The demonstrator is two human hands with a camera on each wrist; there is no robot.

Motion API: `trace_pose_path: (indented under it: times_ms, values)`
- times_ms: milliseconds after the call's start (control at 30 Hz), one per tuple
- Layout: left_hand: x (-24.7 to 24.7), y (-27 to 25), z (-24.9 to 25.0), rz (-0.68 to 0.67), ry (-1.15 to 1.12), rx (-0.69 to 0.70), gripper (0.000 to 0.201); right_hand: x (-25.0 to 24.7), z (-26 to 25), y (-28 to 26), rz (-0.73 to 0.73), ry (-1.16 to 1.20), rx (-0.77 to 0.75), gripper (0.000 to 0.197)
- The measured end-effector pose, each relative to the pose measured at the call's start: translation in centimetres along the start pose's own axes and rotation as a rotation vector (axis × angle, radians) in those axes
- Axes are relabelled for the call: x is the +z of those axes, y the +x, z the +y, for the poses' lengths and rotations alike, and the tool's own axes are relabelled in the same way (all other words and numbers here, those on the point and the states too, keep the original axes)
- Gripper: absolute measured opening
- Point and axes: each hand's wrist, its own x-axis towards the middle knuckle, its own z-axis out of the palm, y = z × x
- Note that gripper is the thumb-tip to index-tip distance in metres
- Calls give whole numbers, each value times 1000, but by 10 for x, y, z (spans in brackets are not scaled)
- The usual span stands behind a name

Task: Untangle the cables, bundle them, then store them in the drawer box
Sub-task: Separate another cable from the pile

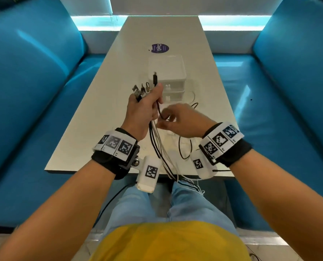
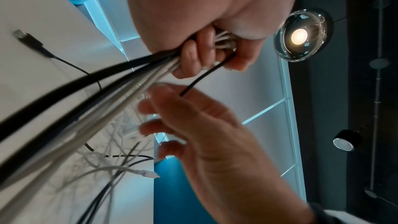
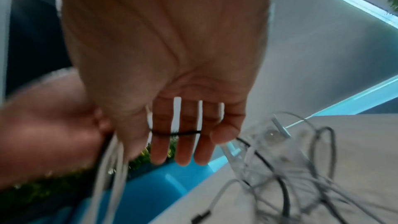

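Scanning the head view from the left, we note blue bench seating (image 1: 34,87) along the left edge, then the pale table (image 1: 104,102) running up the middle of the frame. Just left of centre, the left hand (image 1: 143,112) is raised above the table with its fingers curled tight around a bundle of black and white cables (image 1: 157,144); several plug ends (image 1: 143,89) fan out above the fist, and the cable lengths hang down toward the lower centre, past the table edge. In the left wrist view the same grip shows, fingers (image 2: 193,54) wrapped over the strands. Right of it, the right hand (image 1: 183,120) sits close beside the left; in the right wrist view one thin black cable (image 3: 183,132) runs across its loosely bent fingers (image 3: 185,142), so we log it as holding that strand. Behind the hands, centre frame, stands the translucent drawer box (image 1: 168,72), drawers closed. Loose cable loops (image 1: 185,147) lie on the table below the right hand. A purple sticker (image 1: 160,48) sits farther up.
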Motion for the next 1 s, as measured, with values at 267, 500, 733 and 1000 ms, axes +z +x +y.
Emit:
trace_pose_path:
  times_ms: [267,500,733,1000]
  values:
    - [2,-3,-3,50,-56,-30,30,5,39,-6,-15,2,73,28]
    - [10,-5,1,36,-113,13,20,5,71,-4,14,-3,265,25]
    - [6,-5,1,-134,-61,-82,25,-9,76,-2,135,60,360,38]
    - [17,10,-17,-38,38,-286,16,-32,40,-9,535,376,83,15]
